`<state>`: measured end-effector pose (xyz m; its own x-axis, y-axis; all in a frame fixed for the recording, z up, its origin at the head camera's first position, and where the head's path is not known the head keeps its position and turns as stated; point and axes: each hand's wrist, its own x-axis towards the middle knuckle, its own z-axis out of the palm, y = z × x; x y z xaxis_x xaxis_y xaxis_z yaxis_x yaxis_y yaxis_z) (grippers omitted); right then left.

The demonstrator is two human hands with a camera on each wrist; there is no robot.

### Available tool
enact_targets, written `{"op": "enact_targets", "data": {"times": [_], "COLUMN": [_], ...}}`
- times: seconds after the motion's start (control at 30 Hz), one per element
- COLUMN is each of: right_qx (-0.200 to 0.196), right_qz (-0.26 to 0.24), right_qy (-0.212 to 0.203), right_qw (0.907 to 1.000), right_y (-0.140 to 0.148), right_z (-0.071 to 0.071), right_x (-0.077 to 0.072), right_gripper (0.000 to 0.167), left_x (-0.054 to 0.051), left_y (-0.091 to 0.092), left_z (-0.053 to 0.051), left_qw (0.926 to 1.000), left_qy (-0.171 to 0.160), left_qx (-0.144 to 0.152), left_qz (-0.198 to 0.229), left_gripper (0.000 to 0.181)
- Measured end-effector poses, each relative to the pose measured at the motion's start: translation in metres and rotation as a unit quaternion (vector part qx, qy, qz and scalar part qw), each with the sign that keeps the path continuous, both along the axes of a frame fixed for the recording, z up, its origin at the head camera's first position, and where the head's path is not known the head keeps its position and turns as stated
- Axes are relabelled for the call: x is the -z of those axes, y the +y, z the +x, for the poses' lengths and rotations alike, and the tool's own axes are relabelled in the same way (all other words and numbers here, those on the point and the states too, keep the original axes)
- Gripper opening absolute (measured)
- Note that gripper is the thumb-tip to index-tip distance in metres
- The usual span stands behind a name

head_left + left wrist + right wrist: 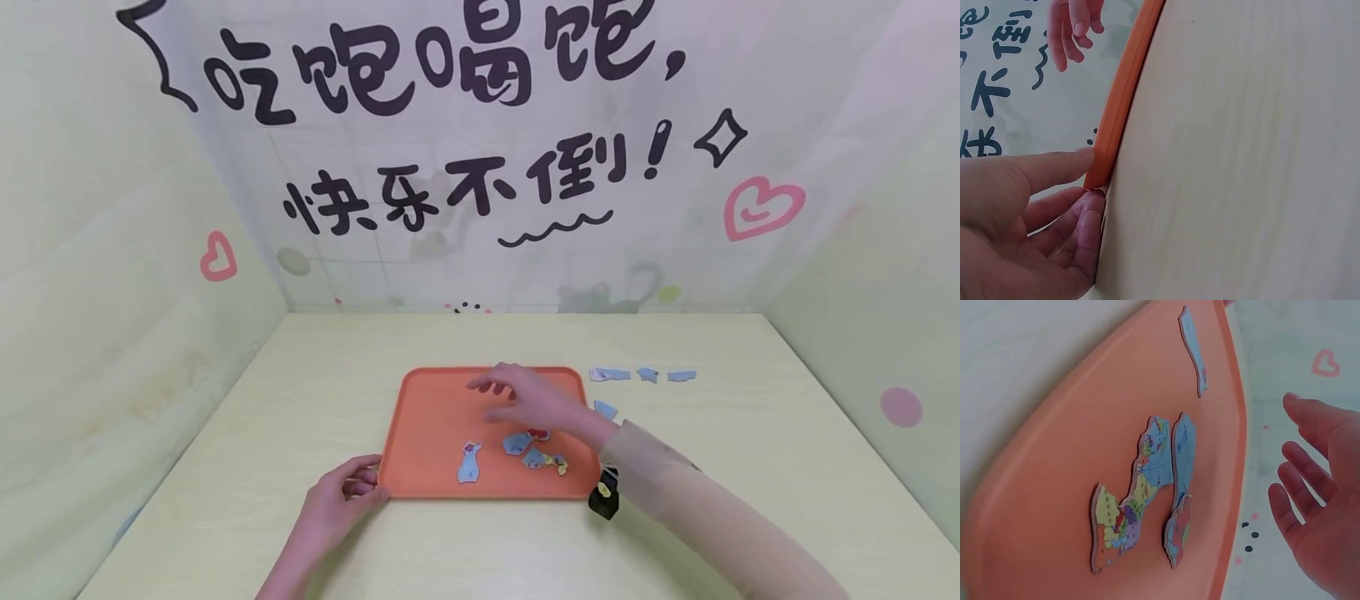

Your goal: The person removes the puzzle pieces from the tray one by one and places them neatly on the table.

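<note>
On the table lies an orange tray holding several map puzzle pieces. A blue piece with a pink patch lies near its middle front. Further right are a blue piece, a red piece and a blue-and-yellow piece; the right wrist view shows a multicoloured map piece close up. My left hand grips the tray's front left corner, thumb and fingers against its rim. Above the tray my right hand hovers with spread fingers, holding nothing.
Right of the tray, several light blue pieces lie in a row on the table. Another blue piece sits by the tray's right rim. A black item with a yellow mark is partly under my right forearm. Printed cloth walls surround the table.
</note>
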<state>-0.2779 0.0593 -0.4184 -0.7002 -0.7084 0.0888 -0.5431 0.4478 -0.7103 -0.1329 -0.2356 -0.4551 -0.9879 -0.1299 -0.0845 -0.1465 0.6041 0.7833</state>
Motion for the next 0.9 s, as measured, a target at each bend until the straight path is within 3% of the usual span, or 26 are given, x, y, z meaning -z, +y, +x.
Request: {"op": "enact_targets", "data": {"times": [0.27, 0.47, 0.53, 0.9], "right_qx": [-0.080, -0.153, -0.169, -0.178], "right_qz": [0.046, 0.093, 0.100, 0.145], "right_qy": [-0.004, 0.036, 0.030, 0.007], "right_qw": [0.9958, 0.9832, 0.9800, 0.9734], "right_y": [-0.008, -0.018, -0.021, -0.032], "right_z": [-0.004, -0.008, -0.009, -0.016], "right_x": [0.000, 0.006, 0.008, 0.025], "right_gripper": [0.048, 0.048, 0.048, 0.035], "left_x": [0.000, 0.000, 0.000, 0.001], "left_y": [0.001, 0.001, 0.002, 0.000], "left_z": [-0.001, -0.002, -0.002, -0.002], "left_qw": [1.0000, 0.9999, 1.0000, 1.0000], "left_qy": [-0.003, 0.006, 0.007, -0.005], "left_qx": [0.003, 0.008, 0.007, -0.001], "left_qz": [0.005, 0.002, -0.002, 0.002], "left_gripper": [0.048, 0.050, 0.050, 0.052]}}
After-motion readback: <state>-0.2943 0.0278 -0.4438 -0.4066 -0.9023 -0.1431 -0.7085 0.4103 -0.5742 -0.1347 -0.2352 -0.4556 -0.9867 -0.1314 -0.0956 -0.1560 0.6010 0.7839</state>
